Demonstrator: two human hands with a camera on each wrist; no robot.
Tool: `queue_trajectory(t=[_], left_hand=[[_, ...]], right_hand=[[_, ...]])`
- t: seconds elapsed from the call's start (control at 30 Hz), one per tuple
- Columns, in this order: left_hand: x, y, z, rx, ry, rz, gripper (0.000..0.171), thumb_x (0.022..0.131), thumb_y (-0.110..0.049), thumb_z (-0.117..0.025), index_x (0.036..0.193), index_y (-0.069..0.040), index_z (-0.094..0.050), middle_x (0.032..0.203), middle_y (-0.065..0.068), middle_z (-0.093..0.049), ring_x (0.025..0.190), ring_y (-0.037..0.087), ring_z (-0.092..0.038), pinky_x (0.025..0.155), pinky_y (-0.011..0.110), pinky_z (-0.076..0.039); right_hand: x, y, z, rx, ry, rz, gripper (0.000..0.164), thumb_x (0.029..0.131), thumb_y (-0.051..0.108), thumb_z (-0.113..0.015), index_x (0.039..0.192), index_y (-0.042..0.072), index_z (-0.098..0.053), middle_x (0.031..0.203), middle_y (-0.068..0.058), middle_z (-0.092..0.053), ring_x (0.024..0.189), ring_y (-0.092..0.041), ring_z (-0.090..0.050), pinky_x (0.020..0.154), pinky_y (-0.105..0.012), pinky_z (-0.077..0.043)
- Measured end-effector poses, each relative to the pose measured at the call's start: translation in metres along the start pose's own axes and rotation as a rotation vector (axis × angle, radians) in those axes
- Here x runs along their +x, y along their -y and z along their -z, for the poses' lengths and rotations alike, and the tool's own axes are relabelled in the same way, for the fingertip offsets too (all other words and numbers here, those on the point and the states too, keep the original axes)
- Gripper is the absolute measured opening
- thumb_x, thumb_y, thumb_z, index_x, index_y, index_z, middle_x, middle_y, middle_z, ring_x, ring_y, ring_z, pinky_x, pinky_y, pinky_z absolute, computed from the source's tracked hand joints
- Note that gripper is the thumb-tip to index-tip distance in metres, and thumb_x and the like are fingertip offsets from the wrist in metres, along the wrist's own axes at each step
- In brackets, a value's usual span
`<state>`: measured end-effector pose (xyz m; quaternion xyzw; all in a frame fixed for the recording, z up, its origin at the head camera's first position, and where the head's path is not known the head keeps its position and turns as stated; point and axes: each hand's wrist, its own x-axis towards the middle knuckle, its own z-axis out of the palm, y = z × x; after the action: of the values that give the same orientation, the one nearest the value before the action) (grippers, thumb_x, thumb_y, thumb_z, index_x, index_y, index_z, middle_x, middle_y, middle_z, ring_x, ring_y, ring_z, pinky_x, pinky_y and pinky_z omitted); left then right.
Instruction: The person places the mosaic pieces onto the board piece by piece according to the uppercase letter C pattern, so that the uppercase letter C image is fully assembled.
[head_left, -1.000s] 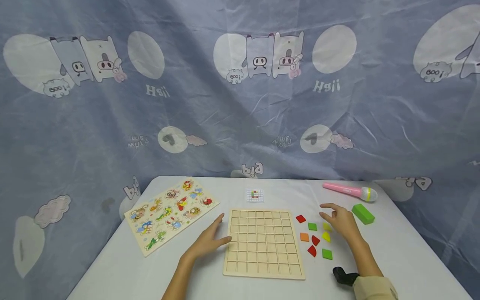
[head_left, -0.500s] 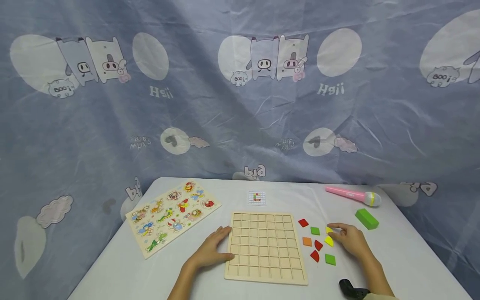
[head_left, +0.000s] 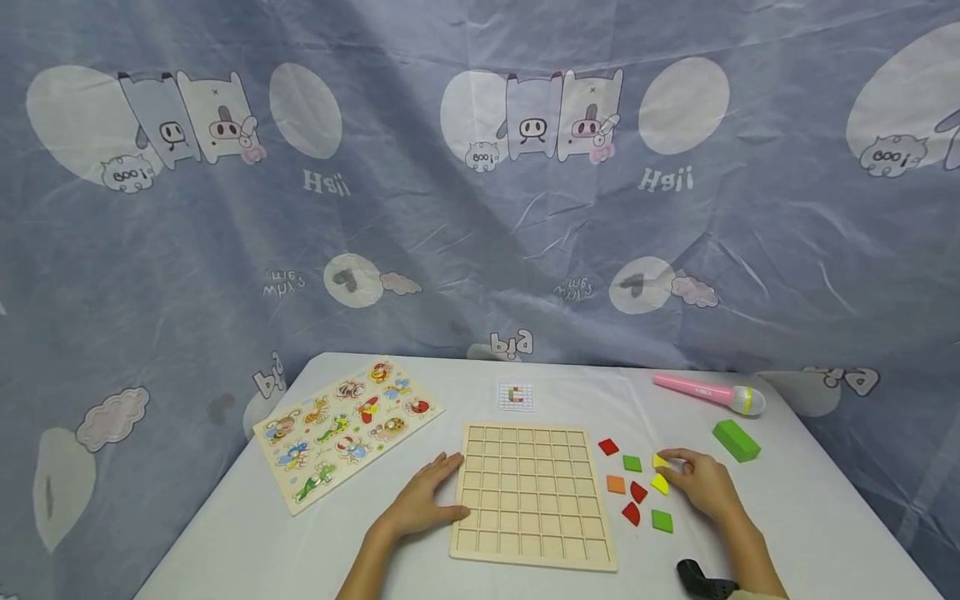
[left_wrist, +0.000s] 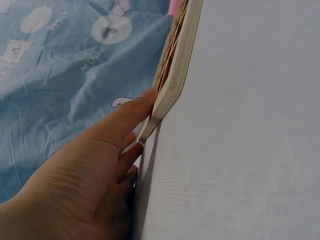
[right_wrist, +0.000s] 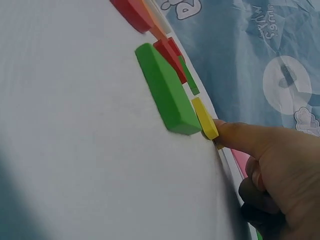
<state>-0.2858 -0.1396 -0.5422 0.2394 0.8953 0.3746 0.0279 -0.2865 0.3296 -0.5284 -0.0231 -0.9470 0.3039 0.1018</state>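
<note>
Off to the right of the wooden grid board [head_left: 529,502], the big change is the right hand [head_left: 703,485]. A second ago it hovered up there with a gap between thumb and index; now it's down at the far yellow piece [head_left: 658,460], and those two fingers look pinched on its right side. Can't tell if the piece is off the desk [head_left: 577,387] at all, the hand hides too much of it. I'd call that the pick-up stage, since the piece is well apart from the board. It's basically the same pose as half a second ago, so the reaching part seems done.

Over at the board's left edge, the left hand [head_left: 420,504] has changed too. It was further up by the far corner, and now it sits lower, thumb on the rim and the other fingers fairly straight along the edge, not curled round anything. Looks more like steadying than gripping imo.

Everything else hasn't really moved: yellow quarter-circle [head_left: 660,485] right of the board, just nearer than the pinched one, orange square [head_left: 616,484] close by the board's right edge, pattern card [head_left: 516,397] just beyond its far edge.
</note>
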Motion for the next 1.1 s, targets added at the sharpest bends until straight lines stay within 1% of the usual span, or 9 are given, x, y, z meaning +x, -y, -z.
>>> queue_trajectory(t=[0.2,0.33,0.47,0.57,0.7,0.83,0.9,0.97,1.1], left_hand=[[0.000,0.000,0.001,0.004,-0.009,0.006,0.089,0.070,-0.055,-0.070,0.142,-0.016,-0.037,0.147,0.007,-0.033,0.137,0.030,-0.021,0.107,0.056,-0.017],[-0.001,0.000,0.001,-0.006,-0.007,0.009,0.088,0.070,-0.054,-0.071,0.142,-0.016,-0.037,0.147,0.006,-0.033,0.137,0.031,-0.021,0.106,0.057,-0.017],[-0.001,0.001,0.000,-0.010,-0.002,-0.009,0.087,0.071,-0.053,-0.071,0.141,-0.014,-0.039,0.146,0.004,-0.034,0.137,0.030,-0.020,0.106,0.057,-0.017],[-0.001,0.001,0.000,-0.004,0.000,-0.032,0.085,0.072,-0.053,-0.070,0.141,-0.014,-0.039,0.147,0.004,-0.033,0.137,0.030,-0.020,0.107,0.057,-0.016],[-0.001,0.002,0.000,0.007,0.004,-0.071,0.079,0.074,-0.052,-0.069,0.140,-0.016,-0.042,0.147,0.006,-0.032,0.137,0.031,-0.019,0.106,0.058,-0.015],[-0.002,0.002,0.001,0.011,0.002,-0.107,0.071,0.077,-0.049,-0.067,0.137,-0.017,-0.046,0.147,0.009,-0.033,0.136,0.035,-0.019,0.105,0.061,-0.016],[-0.002,0.002,0.001,0.010,-0.002,-0.115,0.070,0.077,-0.049,-0.067,0.136,-0.017,-0.047,0.146,0.010,-0.033,0.136,0.036,-0.020,0.105,0.061,-0.016],[-0.001,0.002,0.001,0.010,-0.004,-0.118,0.070,0.078,-0.049,-0.067,0.136,-0.016,-0.048,0.146,0.010,-0.033,0.136,0.036,-0.020,0.105,0.061,-0.016],[-0.001,0.004,0.000,0.022,-0.003,-0.116,0.071,0.078,-0.051,-0.066,0.136,-0.016,-0.047,0.146,0.010,-0.034,0.136,0.035,-0.020,0.106,0.059,-0.016]], right_hand=[[-0.003,0.002,-0.002,-0.005,-0.039,-0.006,0.039,0.080,0.030,-0.071,0.108,0.003,-0.067,0.051,0.003,-0.036,0.046,-0.012,-0.031,0.040,-0.024,-0.024],[-0.005,0.002,-0.003,0.006,-0.068,-0.013,0.041,0.080,0.033,-0.071,0.108,0.003,-0.066,0.051,0.003,-0.036,0.045,-0.011,-0.030,0.039,-0.023,-0.024],[-0.008,0.004,-0.002,0.028,-0.114,0.006,0.040,0.080,0.033,-0.072,0.108,0.005,-0.066,0.051,0.003,-0.033,0.043,-0.010,-0.028,0.037,-0.023,-0.023],[-0.008,0.011,-0.001,0.033,-0.149,0.025,0.039,0.079,0.034,-0.072,0.107,0.007,-0.066,0.051,0.003,-0.031,0.042,-0.010,-0.027,0.036,-0.022,-0.022],[-0.007,0.029,0.000,0.053,-0.170,0.047,0.037,0.079,0.031,-0.073,0.107,0.008,-0.066,0.051,0.003,-0.030,0.043,-0.009,-0.025,0.035,-0.022,-0.023],[-0.005,0.055,-0.002,0.089,-0.176,0.098,0.034,0.079,0.025,-0.074,0.107,0.009,-0.066,0.051,0.002,-0.030,0.043,-0.009,-0.023,0.034,-0.023,-0.022],[-0.004,0.069,-0.006,0.111,-0.178,0.129,0.033,0.078,0.023,-0.075,0.106,0.009,-0.066,0.050,0.003,-0.029,0.041,-0.008,-0.022,0.033,-0.023,-0.022],[-0.003,0.083,-0.012,0.139,-0.186,0.160,0.032,0.077,0.021,-0.075,0.105,0.009,-0.066,0.049,0.003,-0.028,0.041,-0.007,-0.021,0.032,-0.026,-0.022],[0.001,0.109,-0.025,0.185,-0.175,0.206,0.030,0.078,0.021,-0.075,0.105,0.010,-0.067,0.048,0.004,-0.028,0.040,-0.006,-0.019,0.031,-0.025,-0.022]])
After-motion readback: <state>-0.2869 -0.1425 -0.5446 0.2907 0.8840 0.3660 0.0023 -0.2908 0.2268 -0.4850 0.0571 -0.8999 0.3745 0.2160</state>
